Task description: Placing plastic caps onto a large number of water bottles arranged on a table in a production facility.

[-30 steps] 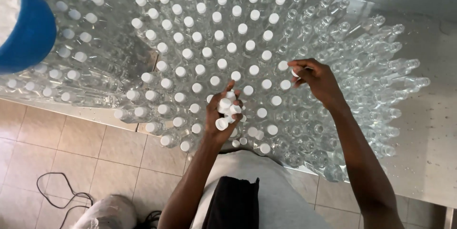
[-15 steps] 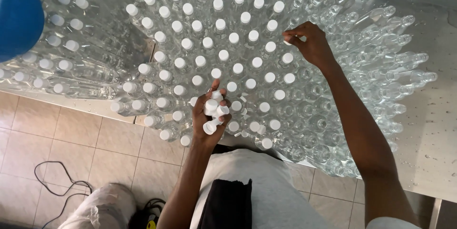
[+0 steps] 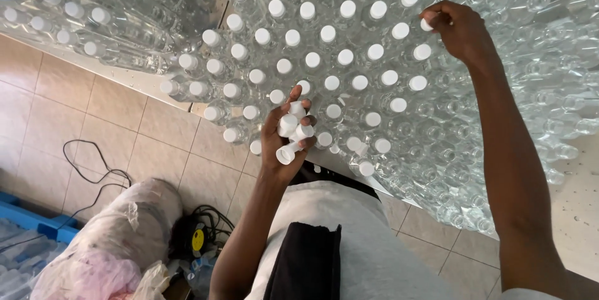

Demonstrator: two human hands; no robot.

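Clear plastic bottles (image 3: 349, 57): a dense block of upright, see-through containers fills the upper and right part of the view, standing close together.
White caps (image 3: 310, 10): round, plain white, seated on the bottles at left and centre; bottles toward the right edge stand uncapped.
Plastic bag (image 3: 118, 231): lower left on the tiled floor, crumpled translucent sack with pinkish contents.
Yellow label (image 3: 198, 239): small round yellow patch on a dark object beside the bag.
Signs, screens: none seen.

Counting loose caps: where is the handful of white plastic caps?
In the head view, low centre: white plastic caps in the left hand, over the clear bottles' near edge.
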